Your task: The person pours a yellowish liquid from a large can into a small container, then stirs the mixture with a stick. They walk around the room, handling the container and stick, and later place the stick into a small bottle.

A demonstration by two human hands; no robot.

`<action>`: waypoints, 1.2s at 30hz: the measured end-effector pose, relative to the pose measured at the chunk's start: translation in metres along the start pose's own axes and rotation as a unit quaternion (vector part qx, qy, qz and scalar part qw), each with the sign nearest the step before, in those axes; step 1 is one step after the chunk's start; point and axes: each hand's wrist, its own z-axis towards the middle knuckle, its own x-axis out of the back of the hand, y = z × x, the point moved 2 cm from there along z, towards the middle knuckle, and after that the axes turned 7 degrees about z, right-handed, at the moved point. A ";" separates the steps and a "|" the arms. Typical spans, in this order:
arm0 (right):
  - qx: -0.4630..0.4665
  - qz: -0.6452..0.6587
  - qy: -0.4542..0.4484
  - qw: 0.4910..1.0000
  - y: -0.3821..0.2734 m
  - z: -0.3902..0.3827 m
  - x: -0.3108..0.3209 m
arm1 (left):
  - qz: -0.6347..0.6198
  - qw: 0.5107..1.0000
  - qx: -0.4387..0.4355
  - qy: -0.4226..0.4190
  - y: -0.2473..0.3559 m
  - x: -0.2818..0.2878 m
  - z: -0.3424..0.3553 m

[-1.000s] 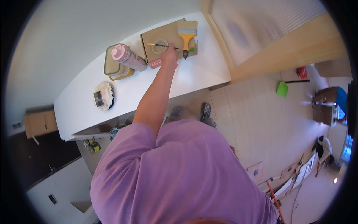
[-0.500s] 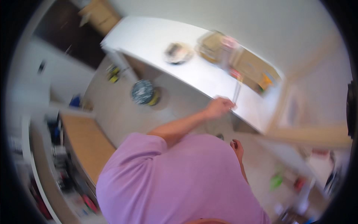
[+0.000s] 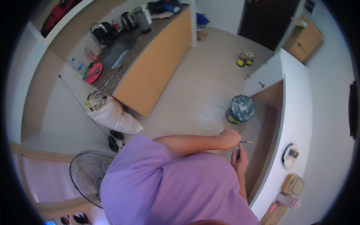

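Observation:
My left hand point(image 3: 229, 139) is closed in front of my body, with its forearm crossing from the left. A thin, dark stick with a yellowish tip point(image 3: 245, 142), like a slim paintbrush, juts from its fingers to the right. Just below is my right hand point(image 3: 240, 161), one finger raised up close to the stick and the others loosely bent apart. Whether that finger touches the stick I cannot tell. Beyond both hands stands a dark bucket point(image 3: 241, 108) on the floor, its lid smeared with white.
At right runs a long white counter point(image 3: 296, 112) bearing a paint-smeared plate point(image 3: 290, 155), a tub point(image 3: 293, 184) and a clear bottle point(image 3: 288, 200). Left are a sink point(image 3: 119, 53), a stuffed white sack point(image 3: 116, 115) and a fan point(image 3: 90, 174). Small cans point(image 3: 245, 59) stand farther off.
My view has swung left, away from the white counter, bringing the sink and fan into sight. My left hand has left the counter's edge and come close to my right hand.

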 end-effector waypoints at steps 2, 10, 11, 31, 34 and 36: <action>-0.027 0.014 -0.058 0.998 -0.010 0.047 -0.032 | -0.028 0.998 0.045 0.038 -0.045 0.013 -0.008; 0.061 0.060 -0.234 0.969 0.024 0.212 -0.147 | -0.083 0.970 0.223 0.050 -0.188 0.043 0.012; 0.065 0.072 -0.250 0.963 0.031 0.233 -0.164 | -0.083 0.964 0.248 0.045 -0.206 0.053 0.014; -0.008 0.124 -0.256 0.959 0.069 0.601 -0.380 | -0.100 0.438 0.533 0.717 -0.749 0.353 -0.228; -0.082 0.106 -0.244 0.960 0.043 0.618 -0.417 | -0.066 0.397 0.557 0.726 -0.873 0.395 -0.254; -0.114 0.091 -0.222 0.964 0.021 0.628 -0.433 | -0.052 0.375 0.595 0.709 -0.944 0.421 -0.265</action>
